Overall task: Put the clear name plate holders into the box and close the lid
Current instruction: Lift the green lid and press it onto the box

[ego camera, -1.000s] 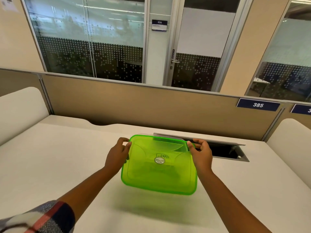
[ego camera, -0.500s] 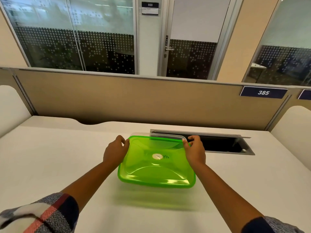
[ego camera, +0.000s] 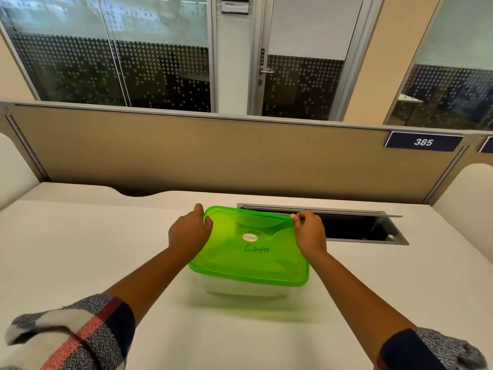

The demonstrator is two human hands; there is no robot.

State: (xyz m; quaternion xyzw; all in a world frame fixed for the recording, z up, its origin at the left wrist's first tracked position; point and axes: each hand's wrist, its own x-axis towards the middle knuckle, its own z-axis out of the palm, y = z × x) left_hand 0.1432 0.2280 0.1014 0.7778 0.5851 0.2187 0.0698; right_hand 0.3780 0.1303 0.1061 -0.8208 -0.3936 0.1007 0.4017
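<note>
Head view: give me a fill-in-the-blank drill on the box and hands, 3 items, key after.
1. The lid on the clear box is coloured ____.
2. The left hand and right hand both grip the lid's ____ corners, the ones nearest the partition.
3. The blue plate on the partition reads ____.

Missing words: green; far; 385
</note>
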